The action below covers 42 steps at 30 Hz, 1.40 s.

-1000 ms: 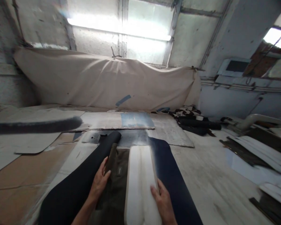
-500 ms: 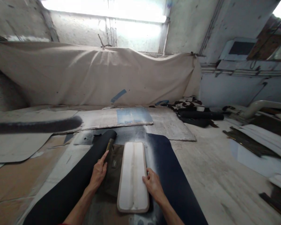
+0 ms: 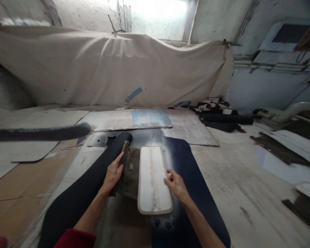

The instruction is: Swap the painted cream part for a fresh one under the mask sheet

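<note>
A long white panel (image 3: pixel 155 182) with rounded corners and a beige bound edge lies in front of me. Dark olive fabric (image 3: pixel 131 174) with a small tag extends from its left side; whether the two are joined, I cannot tell. My left hand (image 3: pixel 114 174) grips the fabric's left edge, where a shiny brownish strip (image 3: pixel 125 146) shows beyond the index finger. On the panel's right edge, my right hand (image 3: pixel 176 184) is pinched, thumb on top. Beneath lie a dark navy sheet (image 3: pixel 196 186) on the right and a black sheet (image 3: pixel 80 186), curled over, on the left.
Boards with a blue patch (image 3: pixel 151 117) lie behind the sheets. Dark rolls (image 3: pixel 227 119) and scraps sit at the back right, with stacked pieces (image 3: pixel 286 148) nearer. A dark, fuzzy bar (image 3: pixel 41 132) juts in from the left. A beige cloth (image 3: pixel 134 69) hangs behind.
The view has tipped downward and turned slightly left. The fabric's left side has spread out further from the panel. Both hands keep their hold.
</note>
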Each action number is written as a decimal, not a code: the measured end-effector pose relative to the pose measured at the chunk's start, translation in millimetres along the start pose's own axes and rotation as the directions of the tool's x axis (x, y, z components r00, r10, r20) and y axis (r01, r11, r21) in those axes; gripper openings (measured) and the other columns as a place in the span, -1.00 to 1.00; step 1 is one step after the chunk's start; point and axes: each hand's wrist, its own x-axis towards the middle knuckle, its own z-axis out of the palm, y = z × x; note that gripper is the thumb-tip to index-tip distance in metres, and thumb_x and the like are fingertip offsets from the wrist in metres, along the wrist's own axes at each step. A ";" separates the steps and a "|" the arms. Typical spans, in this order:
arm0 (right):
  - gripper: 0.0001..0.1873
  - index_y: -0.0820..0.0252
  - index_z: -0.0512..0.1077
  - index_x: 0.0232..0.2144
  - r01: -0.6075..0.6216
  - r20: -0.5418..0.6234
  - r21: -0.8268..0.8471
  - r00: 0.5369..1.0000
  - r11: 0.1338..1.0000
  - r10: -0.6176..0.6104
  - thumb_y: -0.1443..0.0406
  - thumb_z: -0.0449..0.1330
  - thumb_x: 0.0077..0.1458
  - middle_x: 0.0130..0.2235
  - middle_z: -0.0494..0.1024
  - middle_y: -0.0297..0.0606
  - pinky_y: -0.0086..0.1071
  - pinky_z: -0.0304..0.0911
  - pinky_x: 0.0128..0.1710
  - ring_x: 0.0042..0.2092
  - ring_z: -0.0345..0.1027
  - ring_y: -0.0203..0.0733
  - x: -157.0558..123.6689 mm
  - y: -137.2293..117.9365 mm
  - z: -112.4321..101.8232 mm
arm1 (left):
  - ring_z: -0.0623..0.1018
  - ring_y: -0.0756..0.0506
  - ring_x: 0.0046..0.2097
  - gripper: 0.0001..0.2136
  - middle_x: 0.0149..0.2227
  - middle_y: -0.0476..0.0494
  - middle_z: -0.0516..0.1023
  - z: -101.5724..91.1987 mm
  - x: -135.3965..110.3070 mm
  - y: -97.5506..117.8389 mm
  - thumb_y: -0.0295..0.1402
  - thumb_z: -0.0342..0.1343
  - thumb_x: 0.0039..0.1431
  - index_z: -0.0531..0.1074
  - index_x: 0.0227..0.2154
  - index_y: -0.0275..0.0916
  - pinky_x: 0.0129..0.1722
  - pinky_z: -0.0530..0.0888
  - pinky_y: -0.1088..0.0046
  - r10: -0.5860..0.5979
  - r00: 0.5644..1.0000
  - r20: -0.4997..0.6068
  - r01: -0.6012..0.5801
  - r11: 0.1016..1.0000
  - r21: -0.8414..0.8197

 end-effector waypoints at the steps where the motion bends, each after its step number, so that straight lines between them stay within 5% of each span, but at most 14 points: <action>1: -0.66 0.30 0.34 -0.23 -0.001 -0.002 -0.015 1.000 1.000 0.000 0.27 0.05 -0.11 -0.57 0.32 -0.41 -0.41 0.12 -0.43 -0.48 0.26 -0.23 -1.9 1.5 0.6 | 0.38 -0.09 0.08 -0.46 0.08 -0.10 0.38 2.2 -1.2 -1.1 -0.37 -0.13 0.00 0.13 0.12 -0.27 0.12 0.27 0.35 -0.002 1.000 0.006 0.002 1.000 0.004; 9: -0.71 0.25 0.29 -0.16 -0.084 -0.013 -0.336 0.996 0.938 0.084 0.32 0.01 0.03 -0.42 0.49 -0.24 -0.36 0.20 -0.32 -0.33 0.39 -0.14 -19.3 10.1 8.7 | 0.38 -0.07 0.07 -0.50 0.09 -0.22 0.36 24.1 -13.0 -18.1 -0.43 -0.21 0.08 0.09 0.13 -0.34 0.13 0.25 0.36 0.032 0.999 0.012 -0.033 0.996 0.083; 12: -0.66 0.24 0.34 -0.10 0.014 -0.037 -0.619 0.998 0.785 -0.048 0.41 0.02 0.03 -0.17 0.49 -0.07 -0.25 0.18 -0.16 -0.11 0.33 -0.01 -23.3 -0.5 13.9 | 0.39 -0.19 0.04 -0.56 0.04 -0.34 0.38 28.5 -21.8 -14.2 -0.40 -0.17 0.10 0.22 0.06 -0.36 0.07 0.30 0.18 0.038 0.999 -0.024 -0.033 0.983 0.183; 14: -0.59 0.17 0.38 -0.11 0.173 0.051 -0.723 0.979 0.669 -0.198 0.51 -0.04 0.02 -0.06 0.44 -0.10 -0.21 0.15 -0.11 -0.04 0.26 0.01 -27.2 -8.3 24.1 | 0.38 -0.31 0.00 -0.63 0.03 -0.39 0.36 26.5 -31.0 -4.6 -0.32 -0.09 0.09 0.36 -0.05 -0.31 -0.02 0.33 -0.01 0.040 0.997 -0.064 -0.022 0.966 0.258; 17: -0.44 0.13 0.41 -0.11 0.410 0.285 -0.718 0.910 0.563 -0.300 0.63 -0.15 -0.03 -0.02 0.43 -0.17 -0.27 0.18 -0.11 -0.05 0.28 -0.06 -35.3 -11.3 45.2 | 0.38 -0.29 -0.02 -0.69 0.04 -0.24 0.36 5.0 -48.0 8.5 -0.23 -0.02 0.08 0.41 -0.11 -0.15 -0.07 0.36 0.05 0.071 0.990 -0.119 -0.030 0.950 0.312; 20: -0.40 0.26 0.40 -0.08 0.460 0.367 -0.726 0.888 0.512 -0.278 0.67 -0.18 -0.08 -0.01 0.43 -0.08 -0.29 0.18 -0.06 -0.02 0.27 -0.04 -40.3 -12.2 60.1 | 0.33 -0.17 0.04 -0.65 0.03 -0.17 0.36 -44.9 -71.1 -0.9 -0.25 -0.09 0.13 0.32 -0.03 -0.14 0.05 0.30 0.23 0.060 0.966 -0.253 0.023 0.950 0.312; 24: -0.42 0.32 0.39 -0.06 0.444 0.325 -0.704 0.895 0.555 -0.304 0.65 -0.20 -0.05 -0.01 0.42 -0.05 -0.29 0.16 -0.03 -0.01 0.26 -0.05 -37.2 -53.9 80.1 | 0.30 -0.25 0.08 -0.59 0.01 -0.36 0.35 -119.9 -111.5 -56.7 -0.25 -0.15 0.11 0.26 -0.02 -0.36 0.12 0.20 0.09 -0.109 0.884 -0.455 0.244 0.937 0.249; 27: -0.56 0.35 0.27 0.05 0.449 0.295 -0.637 0.893 0.626 -0.341 0.42 -0.07 0.10 0.07 0.35 -0.06 -0.25 0.15 0.00 0.04 0.20 -0.02 -38.1 -104.4 114.4 | 0.30 -0.30 0.10 -0.56 0.00 -0.38 0.38 -150.3 -138.2 -102.0 -0.19 -0.11 0.06 0.26 -0.05 -0.35 0.10 0.22 0.02 -0.223 0.854 -0.471 0.333 0.928 0.165; 32: -0.21 0.37 0.10 0.16 0.439 0.381 -0.677 0.896 0.591 -0.228 0.11 0.16 -0.06 0.21 0.13 0.01 0.00 0.11 0.01 0.13 0.05 0.23 -55.3 -134.6 173.5 | 0.26 -0.36 0.14 -0.49 0.02 -0.43 0.37 -158.5 -172.9 -136.9 -0.13 -0.03 -0.08 0.29 -0.09 -0.35 0.12 0.18 -0.02 -0.368 0.826 -0.426 0.391 0.920 -0.035; 37: -0.36 0.40 0.16 0.12 0.465 0.438 -0.681 0.878 0.566 -0.194 0.33 0.11 -0.05 0.06 0.31 0.09 -0.20 0.26 -0.15 0.02 0.22 0.13 -70.4 -136.8 195.6 | 0.44 -0.31 -0.02 -0.29 0.00 -0.39 0.39 -150.9 -190.8 -147.4 -0.19 0.11 -0.27 0.15 0.04 -0.33 -0.09 0.43 0.13 -0.530 0.784 -0.322 0.426 0.838 -0.342; 42: -0.25 0.58 0.09 0.12 0.397 0.428 -0.655 0.896 0.643 -0.117 0.49 0.15 -0.19 -0.02 0.33 0.23 -0.21 0.26 -0.17 -0.10 0.35 0.15 -64.3 -148.8 207.4 | 0.54 -0.27 -0.21 -0.16 -0.12 -0.55 0.43 -147.9 -188.5 -155.2 -0.22 0.17 -0.21 -0.03 0.12 -0.55 -0.19 0.48 0.16 -0.719 0.652 -0.242 0.493 0.644 -0.585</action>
